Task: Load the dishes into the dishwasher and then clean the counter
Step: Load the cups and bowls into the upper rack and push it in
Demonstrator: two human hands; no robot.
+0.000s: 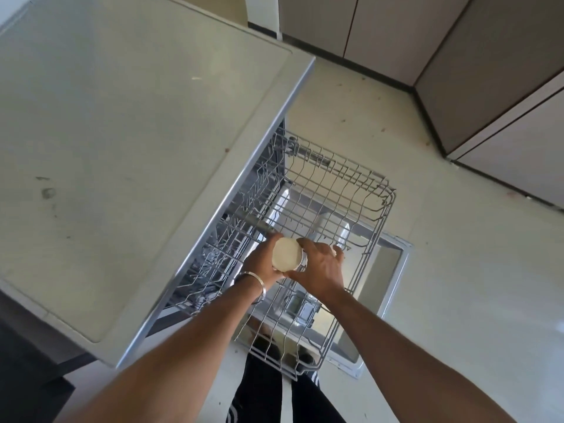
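Note:
A small cream-coloured cup (286, 254), turned so its round base faces me, is held between both hands above the pulled-out wire rack (374, 190) of the dishwasher. My left hand (259, 264), with a metal bangle on the wrist, grips the cup from the left. My right hand (320, 267) wraps round its right side, fingers reaching over the rack's wires. The rack looks bare of dishes. The dishwasher door (393, 270) lies open beneath the rack.
The pale counter (122, 132) fills the left half of the view, with a few small smudges and crumbs on it. Beige cabinet doors (488, 87) line the far and right walls. Light floor (457, 270) lies to the right of the dishwasher.

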